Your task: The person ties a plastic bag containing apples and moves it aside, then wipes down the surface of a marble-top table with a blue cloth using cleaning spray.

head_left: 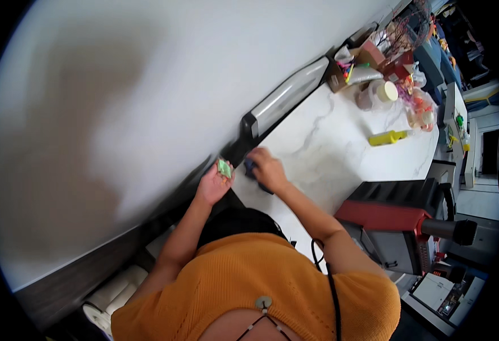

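My left hand (214, 184) is turned palm up near the white table's edge, its fingers curled around a small, flat light-green packet (224, 168). What the packet contains cannot be made out. To its right, over the table, my right hand (267, 170) bends its fingers down onto a dark blue thing (250, 167), which partly sticks out below the fingers and wrist. Motion blurs these fingertips, and the kind of dark thing is unclear. A small gap separates the two hands.
The marbled white table (312, 142) runs along the wall. On it are a yellow bottle (387, 138), a lidded plastic jar (377, 95) and a cardboard box (336, 77) of markers. A red and black speaker-like case (383, 216) stands right. A chair back (289, 94) adjoins the far-left edge.
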Tool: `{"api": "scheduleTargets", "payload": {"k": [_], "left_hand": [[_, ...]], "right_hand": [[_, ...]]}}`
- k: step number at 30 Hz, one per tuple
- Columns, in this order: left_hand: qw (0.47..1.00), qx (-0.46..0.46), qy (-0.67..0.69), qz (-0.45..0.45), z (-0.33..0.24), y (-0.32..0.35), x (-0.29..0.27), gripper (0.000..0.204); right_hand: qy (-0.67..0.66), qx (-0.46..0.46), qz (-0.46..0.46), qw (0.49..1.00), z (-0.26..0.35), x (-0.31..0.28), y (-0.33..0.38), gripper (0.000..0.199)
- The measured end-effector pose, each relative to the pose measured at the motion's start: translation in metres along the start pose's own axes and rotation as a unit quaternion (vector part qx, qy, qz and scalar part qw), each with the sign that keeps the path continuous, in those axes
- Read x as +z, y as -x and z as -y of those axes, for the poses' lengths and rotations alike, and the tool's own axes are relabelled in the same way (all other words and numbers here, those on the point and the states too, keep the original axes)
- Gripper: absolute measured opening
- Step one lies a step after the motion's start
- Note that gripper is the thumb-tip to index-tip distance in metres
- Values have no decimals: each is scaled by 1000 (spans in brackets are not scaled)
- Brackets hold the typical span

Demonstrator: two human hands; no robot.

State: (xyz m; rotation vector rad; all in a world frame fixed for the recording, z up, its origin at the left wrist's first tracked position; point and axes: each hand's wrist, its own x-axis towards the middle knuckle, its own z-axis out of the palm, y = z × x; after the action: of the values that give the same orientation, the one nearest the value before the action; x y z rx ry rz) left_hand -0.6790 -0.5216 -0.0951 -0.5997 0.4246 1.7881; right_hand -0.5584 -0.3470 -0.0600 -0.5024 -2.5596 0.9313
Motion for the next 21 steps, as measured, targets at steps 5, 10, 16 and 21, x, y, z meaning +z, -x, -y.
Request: {"api": "scheduleTargets", "payload": {"k": [5, 10, 16, 21], "left_hand": [[999, 6, -31, 31, -6, 1, 1, 22], [999, 4, -14, 39, 1, -5, 1, 22], [999, -2, -2, 39, 6, -14, -8, 20], [1000, 4, -21, 5, 9, -16, 5, 20]], "right_hand": [[-52, 78, -189, 977, -8, -23, -24, 35], [-43, 29, -212, 976, -18, 0, -45, 34], [-35, 186, -82, 978, -34, 23, -28, 26], [-104, 72, -236, 964, -1, 4, -28, 24]]}}
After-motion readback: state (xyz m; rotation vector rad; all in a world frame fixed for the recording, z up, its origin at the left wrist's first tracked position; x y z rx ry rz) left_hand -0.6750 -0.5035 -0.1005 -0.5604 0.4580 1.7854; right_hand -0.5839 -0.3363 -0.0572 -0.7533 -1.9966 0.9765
